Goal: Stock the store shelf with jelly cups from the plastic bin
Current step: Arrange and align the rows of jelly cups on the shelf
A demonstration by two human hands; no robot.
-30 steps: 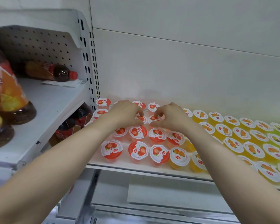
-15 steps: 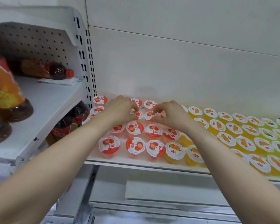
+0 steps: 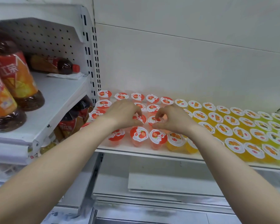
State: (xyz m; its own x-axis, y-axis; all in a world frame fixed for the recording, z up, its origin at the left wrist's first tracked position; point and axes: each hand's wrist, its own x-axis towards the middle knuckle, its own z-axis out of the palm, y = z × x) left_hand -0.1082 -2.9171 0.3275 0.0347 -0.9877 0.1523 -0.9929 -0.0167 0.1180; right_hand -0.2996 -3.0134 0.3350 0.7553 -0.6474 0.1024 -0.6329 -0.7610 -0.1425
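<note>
Standing at far left, tea bottles [image 3: 14, 88] of glossy clear plastic hold dark liquid under orange labels. On the smooth white shelf [image 3: 136, 151] beside them, red cups [image 3: 138, 135] sit in tidy rows, round and translucent, sealed with flat printed lids. The left hand [image 3: 121, 115] arches over the third row from the back, fingers curled, thumb and forefinger pinching the rim of one cup [image 3: 140, 119]. Just beside it, the right hand [image 3: 174, 122] curls likewise, fingertips gripping the neighbouring cup [image 3: 154, 120]. Farther right, orange cups [image 3: 233, 131] of the same shape fill the shelf, with greenish cups [image 3: 276, 125] at the end.
</note>
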